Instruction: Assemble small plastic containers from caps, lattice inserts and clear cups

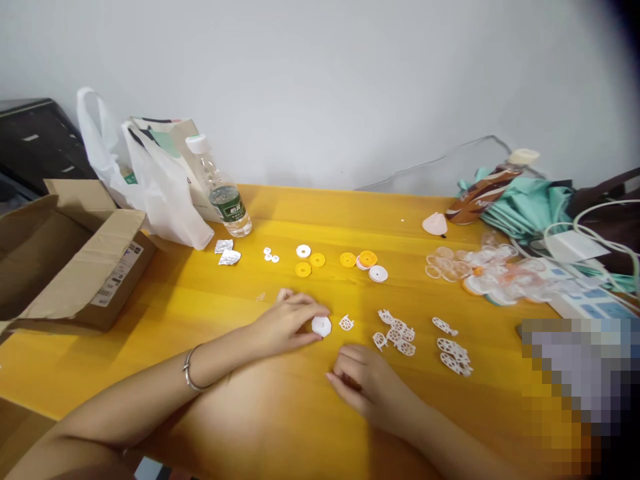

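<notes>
My left hand (290, 321) grips a small white octagonal disc (321, 326) at its edge, between thumb and fingers, at the tabletop. To the right of the disc lies one white spoked wheel piece (346, 323), apart from both hands. My right hand (367, 380) rests loosely curled on the table in front of that piece, with nothing visible in it. Further right are a cluster of white spoked pieces (396, 333) and another group of them (454, 357). Behind my hands lie yellow discs (317, 260), a white disc (303, 251) and orange-yellow discs (369, 259).
An open cardboard box (115, 280), a white plastic bag (165, 207) and a water bottle (227, 200) stand left. Foil pieces (229, 257) and tiny white discs (268, 255) lie nearby. Clear plastic rings (445, 263), a brown bottle (483, 190) and a green umbrella (525, 207) are right.
</notes>
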A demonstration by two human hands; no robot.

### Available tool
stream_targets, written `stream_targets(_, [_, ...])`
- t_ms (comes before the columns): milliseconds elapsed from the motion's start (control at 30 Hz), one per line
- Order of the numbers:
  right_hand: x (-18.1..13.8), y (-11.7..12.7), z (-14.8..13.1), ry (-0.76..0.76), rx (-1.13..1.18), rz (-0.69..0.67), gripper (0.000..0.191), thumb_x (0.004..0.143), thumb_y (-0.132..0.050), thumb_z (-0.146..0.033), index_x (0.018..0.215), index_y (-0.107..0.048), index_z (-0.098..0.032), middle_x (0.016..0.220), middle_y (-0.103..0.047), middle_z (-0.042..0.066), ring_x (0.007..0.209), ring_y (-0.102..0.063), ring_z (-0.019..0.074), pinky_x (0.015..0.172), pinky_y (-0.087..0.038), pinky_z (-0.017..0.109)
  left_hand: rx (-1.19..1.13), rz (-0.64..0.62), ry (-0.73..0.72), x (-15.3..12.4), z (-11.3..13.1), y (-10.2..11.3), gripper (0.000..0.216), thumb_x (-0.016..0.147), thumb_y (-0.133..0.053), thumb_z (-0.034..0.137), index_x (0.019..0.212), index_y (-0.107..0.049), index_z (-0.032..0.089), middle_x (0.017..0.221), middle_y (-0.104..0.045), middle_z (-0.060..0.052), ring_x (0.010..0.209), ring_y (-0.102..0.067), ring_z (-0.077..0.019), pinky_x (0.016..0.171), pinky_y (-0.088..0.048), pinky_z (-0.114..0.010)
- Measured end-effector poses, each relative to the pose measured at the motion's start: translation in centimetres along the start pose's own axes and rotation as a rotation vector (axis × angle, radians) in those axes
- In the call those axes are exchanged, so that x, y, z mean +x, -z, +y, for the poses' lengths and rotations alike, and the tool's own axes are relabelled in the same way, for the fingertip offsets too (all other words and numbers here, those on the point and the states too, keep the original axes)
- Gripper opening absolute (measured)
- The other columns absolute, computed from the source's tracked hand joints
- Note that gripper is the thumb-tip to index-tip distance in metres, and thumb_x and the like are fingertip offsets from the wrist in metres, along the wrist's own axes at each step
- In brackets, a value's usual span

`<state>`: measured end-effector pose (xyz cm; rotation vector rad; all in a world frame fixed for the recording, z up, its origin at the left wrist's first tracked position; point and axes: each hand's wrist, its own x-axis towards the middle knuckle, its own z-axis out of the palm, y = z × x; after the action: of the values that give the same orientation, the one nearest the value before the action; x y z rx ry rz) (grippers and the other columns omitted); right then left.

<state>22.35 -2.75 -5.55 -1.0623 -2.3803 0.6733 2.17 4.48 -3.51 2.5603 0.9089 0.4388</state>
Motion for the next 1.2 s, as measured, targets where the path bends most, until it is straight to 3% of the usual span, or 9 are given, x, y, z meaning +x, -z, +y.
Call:
stream_targets(200, [-0.2,0.1,0.0,0.006,0.087,0.106,0.018,0.085,-0.046,-0.016,0.067,-0.044,-0.019,0.062,-0.049,-0.001,0.057,-0.044,0.0112,0.054,-0.033,0.023,0.05,0.093,-0.072,-1.6,1.6,-0.8,0.039,0.086,-0.051,0.039,0.121,-0.046,0.022,0.126,-0.055,-0.009,0.116,-0.05,-0.0184,0.094,-0.027,-0.034])
stream_targets(267, [-0.2,0.1,0.0,0.016,0.092,0.106,0.018,0.085,-0.046,-0.016,0.068,-0.044,-0.019,0.062,-0.049,-0.001,0.057,-0.044,0.0112,0.054,-0.033,0.023,0.085,0.124,-0.08,-1.9,1.2,0.0,0.034,0.087,-0.05,0.037,0.118,-0.049,0.023,0.128,-0.054,-0.008,0.117,-0.049,-0.0185,0.095,-0.028,-0.035])
stream_targets(367, [-0.2,0.2,-0.1,0.006,0.088,0.099,0.018,0.085,-0.046,-0.016,0.068,-0.043,-0.019,0.062,-0.049,-0.001,0.057,-0.044,0.0112,0.054,-0.034,0.023,0.127,0.2,0.039,-2.3,-1.1,2.8,0.02,0.088,-0.048,0.029,0.105,-0.057,0.023,0.112,-0.063,-0.006,0.104,-0.056,-0.0182,0.089,-0.033,-0.034])
stream_targets(500, [-0.1,0.3,-0.1,0.001,0.095,0.077,0.018,0.085,-0.045,-0.015,0.068,-0.043,-0.02,0.063,-0.05,0.0,0.058,-0.045,0.0115,0.054,-0.035,0.023,0.037,0.02,0.231,-3.2,-5.4,7.2,0.016,0.085,-0.05,0.031,0.091,-0.06,0.02,0.091,-0.066,-0.004,0.084,-0.059,-0.0158,0.078,-0.042,-0.029])
stream_targets(600, [0.0,0.3,-0.1,0.003,0.099,0.077,0.018,0.086,-0.045,-0.015,0.069,-0.044,-0.02,0.063,-0.05,0.0,0.058,-0.045,0.0115,0.054,-0.035,0.023,-0.025,-0.109,0.342,-4.0,-7.1,8.8,0.016,0.081,-0.054,0.033,0.088,-0.061,0.019,0.087,-0.066,-0.002,0.079,-0.059,-0.0147,0.074,-0.045,-0.027])
stream_targets(733, [0.0,0.3,0.0,0.015,0.11,0.075,0.017,0.086,-0.045,-0.015,0.069,-0.044,-0.02,0.063,-0.049,0.0,0.058,-0.045,0.0116,0.054,-0.035,0.023,-0.053,-0.179,0.356,-3.9,-7.1,8.5,0.015,0.081,-0.054,0.031,0.086,-0.062,0.018,0.086,-0.066,-0.002,0.077,-0.059,-0.0141,0.073,-0.045,-0.026])
stream_targets(1200, [-0.1,0.2,0.1,0.012,0.095,0.064,0.016,0.086,-0.044,-0.015,0.071,-0.044,-0.019,0.065,-0.05,0.0,0.06,-0.045,0.0118,0.055,-0.035,0.024,0.068,-0.115,0.309,-3.4,-6.4,6.9,0.013,0.079,-0.054,0.027,0.078,-0.063,0.018,0.077,-0.065,-0.002,0.068,-0.057,-0.013,0.068,-0.041,-0.025])
